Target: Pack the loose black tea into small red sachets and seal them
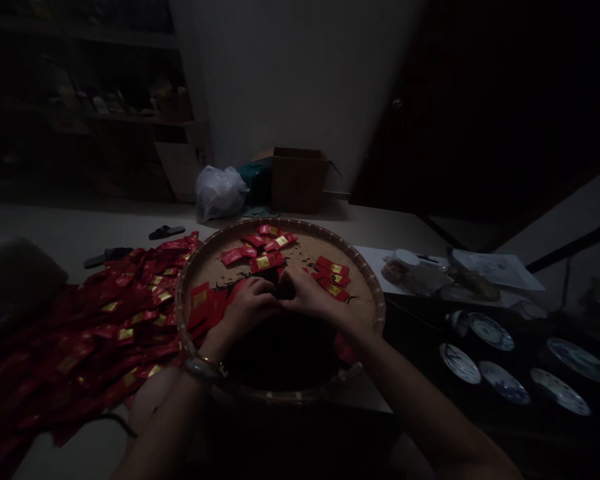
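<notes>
Both my hands meet over a round woven bamboo tray [367,280]. My left hand [253,303] has bracelets at the wrist and its fingers curled inward. Against it, my right hand [310,293] is bent with its fingertips close to the left ones. Whatever is between the fingers is hidden and too dark to name; bits of red show beside them. Below the hands lies a dark heap [285,353] of what look like dried leaves. Filled red packets [267,262] with gold labels lie at the tray's far side. Flat red packets [200,303] lie by my left hand.
A large pile of red packets [125,333] covers the floor on the left, near slippers [167,232]. Patterned dishes [490,331] and clear plastic bags [420,273] lie on the right. An open cardboard box [300,180] and a white plastic bag [221,192] stand by the wall.
</notes>
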Action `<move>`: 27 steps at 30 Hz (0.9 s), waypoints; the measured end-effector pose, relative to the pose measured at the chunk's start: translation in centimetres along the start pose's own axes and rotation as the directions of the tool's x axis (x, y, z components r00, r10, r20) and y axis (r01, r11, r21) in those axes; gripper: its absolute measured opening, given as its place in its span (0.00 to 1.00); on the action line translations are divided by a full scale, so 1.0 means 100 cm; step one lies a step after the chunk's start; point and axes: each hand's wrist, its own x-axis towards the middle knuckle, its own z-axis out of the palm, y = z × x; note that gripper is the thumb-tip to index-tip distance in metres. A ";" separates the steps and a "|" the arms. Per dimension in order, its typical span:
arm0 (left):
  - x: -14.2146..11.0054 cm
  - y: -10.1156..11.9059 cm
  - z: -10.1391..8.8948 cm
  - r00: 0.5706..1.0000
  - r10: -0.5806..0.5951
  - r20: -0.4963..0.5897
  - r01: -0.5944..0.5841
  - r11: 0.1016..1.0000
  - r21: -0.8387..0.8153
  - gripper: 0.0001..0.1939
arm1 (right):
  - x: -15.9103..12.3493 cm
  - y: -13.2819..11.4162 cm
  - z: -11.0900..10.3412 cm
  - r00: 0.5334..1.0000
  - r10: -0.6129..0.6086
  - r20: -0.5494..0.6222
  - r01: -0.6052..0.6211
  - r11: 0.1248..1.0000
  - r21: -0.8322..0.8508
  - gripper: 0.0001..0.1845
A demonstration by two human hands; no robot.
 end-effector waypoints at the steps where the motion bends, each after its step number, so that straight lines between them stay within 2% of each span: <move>1: 0.000 0.000 0.000 1.000 0.002 0.002 -0.002 1.000 0.004 0.06 | 0.000 -0.001 -0.002 0.999 -0.021 0.042 0.020 1.000 0.005 0.13; 4: 0.000 0.001 -0.001 1.000 0.014 0.026 -0.015 0.999 0.028 0.05 | -0.001 -0.003 -0.008 0.980 -0.039 0.197 0.030 0.998 0.046 0.10; 6: 0.000 0.002 -0.002 0.999 0.015 0.042 -0.016 0.999 0.041 0.04 | 0.000 -0.004 -0.011 0.965 -0.044 0.259 0.038 0.999 0.027 0.11; 8: 0.000 0.003 -0.002 0.999 0.012 0.050 -0.014 0.999 0.051 0.04 | 0.003 -0.003 -0.011 0.970 -0.046 0.240 0.055 0.998 -0.032 0.12; 10: 0.000 0.004 -0.003 0.999 0.023 0.048 -0.027 0.997 0.067 0.05 | 0.006 -0.002 -0.008 0.990 -0.030 0.135 0.043 0.995 -0.095 0.13; 13: 0.001 0.005 -0.004 0.997 0.059 0.048 -0.064 0.992 0.105 0.06 | 0.007 -0.002 -0.003 0.999 0.042 0.005 -0.041 0.990 -0.137 0.14; 15: 0.001 0.006 -0.006 0.996 0.070 0.050 -0.075 0.990 0.120 0.06 | 0.005 -0.004 -0.001 0.997 0.060 0.042 -0.054 0.990 -0.128 0.09; 17: 0.000 0.005 -0.007 0.997 0.067 0.047 -0.073 0.989 0.132 0.05 | 0.001 -0.006 -0.002 0.990 0.024 0.140 -0.006 0.992 -0.127 0.04; 20: -0.002 0.003 -0.009 0.999 0.025 0.040 -0.031 0.988 0.150 0.04 | -0.005 -0.009 -0.009 0.962 -0.079 0.261 0.122 0.981 -0.153 0.09; 22: -0.004 0.002 -0.008 1.000 -0.007 0.025 0.003 0.988 0.153 0.03 | -0.009 -0.012 -0.012 0.955 -0.135 0.263 0.181 0.970 -0.161 0.11; 24: -0.006 0.000 -0.007 1.000 -0.022 0.013 0.020 0.989 0.144 0.03 | -0.011 -0.014 -0.012 0.965 -0.154 0.214 0.194 0.964 -0.183 0.13; 27: -0.008 0.000 -0.005 1.000 -0.020 -0.014 0.022 0.992 0.124 0.05 | -0.015 -0.019 -0.006 0.968 -0.110 0.227 0.182 0.928 -0.325 0.10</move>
